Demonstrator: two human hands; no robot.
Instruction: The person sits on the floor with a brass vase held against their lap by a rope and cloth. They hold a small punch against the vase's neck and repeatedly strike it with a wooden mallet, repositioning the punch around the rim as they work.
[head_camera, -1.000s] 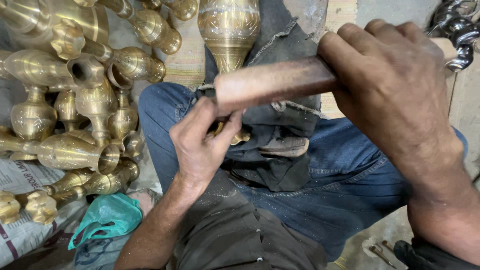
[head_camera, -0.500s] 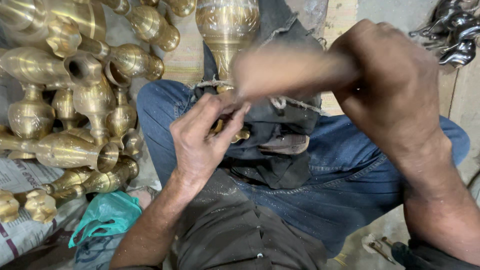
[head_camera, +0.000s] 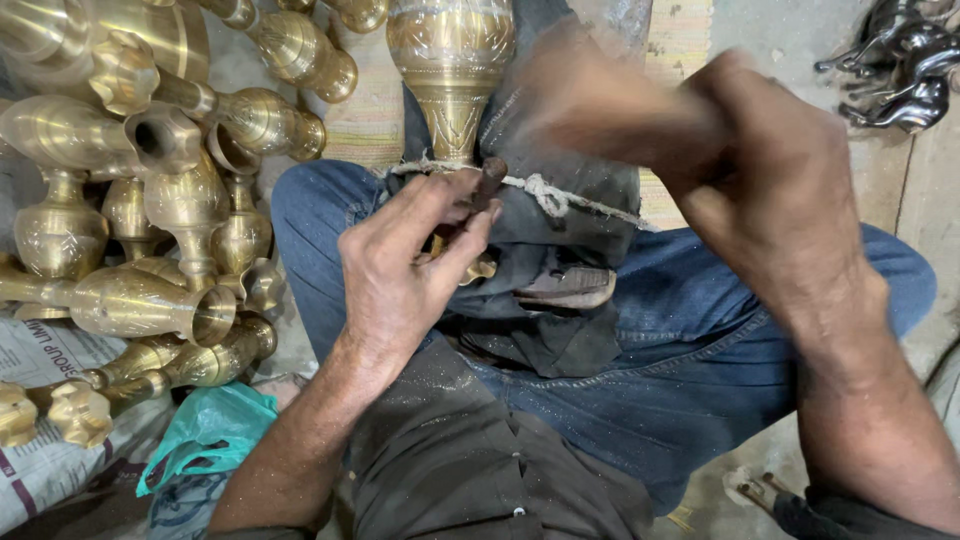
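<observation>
My left hand pinches a short dark metal punch and holds its tip against the neck of an engraved brass vase. The vase lies across my lap, tied down with a pale cord. My right hand grips a wooden mallet, which is blurred with motion above the punch. I sit with legs in blue jeans and a dark cloth under the vase.
Several brass vases are heaped at the left on newspaper. A teal plastic bag lies below them. Shiny silver figures stand at the upper right. A striped mat lies under the vase.
The mallet in my right hand has swung from sharp and level to a raised blur. My left hand has stayed put on the punch.
</observation>
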